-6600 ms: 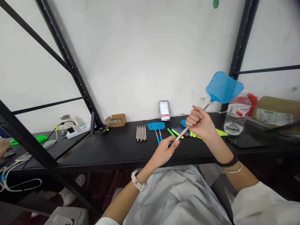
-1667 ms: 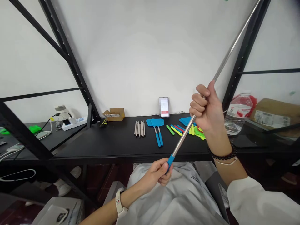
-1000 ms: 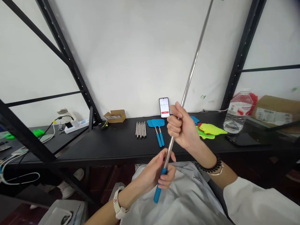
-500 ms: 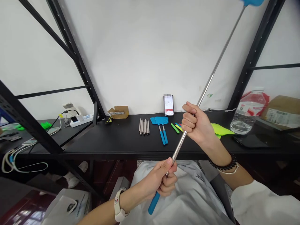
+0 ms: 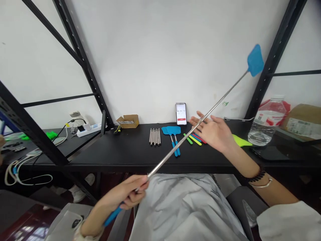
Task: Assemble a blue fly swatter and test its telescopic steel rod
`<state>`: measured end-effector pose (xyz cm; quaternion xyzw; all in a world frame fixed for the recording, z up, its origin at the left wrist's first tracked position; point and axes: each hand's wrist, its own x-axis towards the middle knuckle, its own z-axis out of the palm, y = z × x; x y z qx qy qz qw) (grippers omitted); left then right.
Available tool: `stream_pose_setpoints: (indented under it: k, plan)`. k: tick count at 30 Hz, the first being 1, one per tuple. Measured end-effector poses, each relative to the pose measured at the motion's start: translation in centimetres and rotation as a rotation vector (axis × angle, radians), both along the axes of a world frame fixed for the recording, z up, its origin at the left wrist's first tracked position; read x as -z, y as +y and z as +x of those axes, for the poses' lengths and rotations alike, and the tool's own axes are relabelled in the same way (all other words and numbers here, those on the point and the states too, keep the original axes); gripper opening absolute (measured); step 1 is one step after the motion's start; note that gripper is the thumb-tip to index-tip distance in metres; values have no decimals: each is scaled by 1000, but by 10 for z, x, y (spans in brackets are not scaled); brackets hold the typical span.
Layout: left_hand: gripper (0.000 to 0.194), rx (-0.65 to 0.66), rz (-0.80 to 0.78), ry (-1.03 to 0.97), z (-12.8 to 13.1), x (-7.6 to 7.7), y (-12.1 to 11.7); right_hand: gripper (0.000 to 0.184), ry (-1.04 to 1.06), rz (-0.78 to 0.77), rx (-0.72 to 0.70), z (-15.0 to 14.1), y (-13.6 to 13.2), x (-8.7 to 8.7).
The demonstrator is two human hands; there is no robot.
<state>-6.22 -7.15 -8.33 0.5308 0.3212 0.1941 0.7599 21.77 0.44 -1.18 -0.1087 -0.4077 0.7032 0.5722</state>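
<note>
A long telescopic fly swatter (image 5: 167, 158) slants from lower left to upper right, its metal shaft drawn out and its blue head (image 5: 255, 61) in front of the wall. My left hand (image 5: 129, 192) is closed round the shaft's lower end, just above the blue grip. Beneath the middle of the shaft, my right hand (image 5: 213, 133) is open with fingers spread; whether it touches the shaft I cannot tell. On the black table lie two short blue fly swatters (image 5: 173, 131), several metal rods (image 5: 154, 137), several coloured handle-like sticks (image 5: 196, 139) and a yellow-green flat piece (image 5: 242, 141).
A phone (image 5: 181, 114) leans against the wall. Further left are a small cardboard box (image 5: 128, 121) and a power strip (image 5: 89, 130). A large water bottle (image 5: 267, 122) and a cardboard package (image 5: 304, 122) stand at right. Black rack posts (image 5: 86, 68) frame both sides.
My right hand has let go of the shaft and opened. My left hand has moved left and down, tilting the fly swatter lower, so its whole head has come into view.
</note>
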Motion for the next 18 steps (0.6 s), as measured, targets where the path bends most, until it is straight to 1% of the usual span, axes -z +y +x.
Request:
stream_pose_setpoints:
  k: [2, 4, 5, 7, 8, 10, 12, 14, 16, 18]
  plan:
    - [37, -54, 59, 142, -33, -4, -3, 29, 2, 16, 114, 22, 4, 4]
    - [36, -102, 112, 267, -66, -4, -7, 30, -29, 23, 194, 45, 8, 11]
    - [35, -105, 138, 302, -82, -2, -8, 30, -55, 20, 230, 55, 10, 15]
    - [37, -59, 175, 378, -113, 2, -9, 30, -96, 10, 300, 72, 12, 22]
    - [38, -32, 205, 432, -126, 3, -10, 29, -108, 9, 333, 77, 13, 26]
    - [36, -47, 305, 549, -150, 2, -12, 27, -129, 20, 390, 80, 13, 31]
    - [32, -82, 367, 645, -165, -6, -14, 22, -163, 37, 429, 75, 11, 34]
    - [26, -132, 395, 719, -170, -16, -15, 20, -185, 55, 433, 64, 8, 36]
    - [23, -153, 397, 758, -167, -23, -14, 23, -163, 77, 414, 52, 5, 37]
    - [23, -155, 396, 727, -159, -26, -10, 25, -120, 96, 398, 41, 3, 36]
